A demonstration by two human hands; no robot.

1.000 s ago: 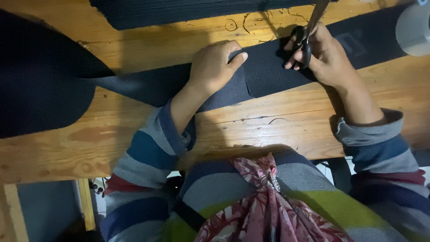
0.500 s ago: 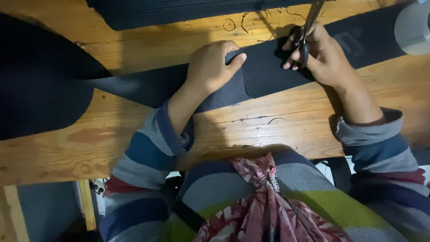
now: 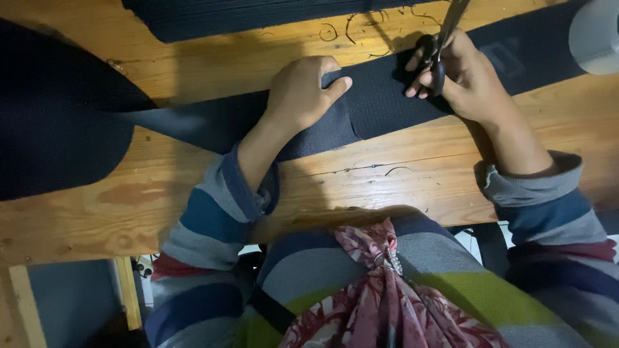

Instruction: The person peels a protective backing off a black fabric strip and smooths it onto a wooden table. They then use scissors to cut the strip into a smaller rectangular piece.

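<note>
A long strip of dark fabric (image 3: 380,106) lies across a wooden table (image 3: 193,187). My left hand (image 3: 302,90) presses down on the strip near its middle, the thumb stretched to the right over a folded edge. My right hand (image 3: 465,76) holds black-handled scissors (image 3: 442,38) with fingers through the loops, the blades pointing up and away over the far edge of the strip. Both arms wear striped sleeves.
A big piece of dark cloth (image 3: 51,116) covers the table's left side. Another dark fabric piece (image 3: 258,16) lies along the far edge. Thread scraps (image 3: 351,29) sit near the scissors. A grey roll (image 3: 596,32) is at the top right.
Both hands stay on the strip almost where they were. The scissors and right hand have barely shifted.
</note>
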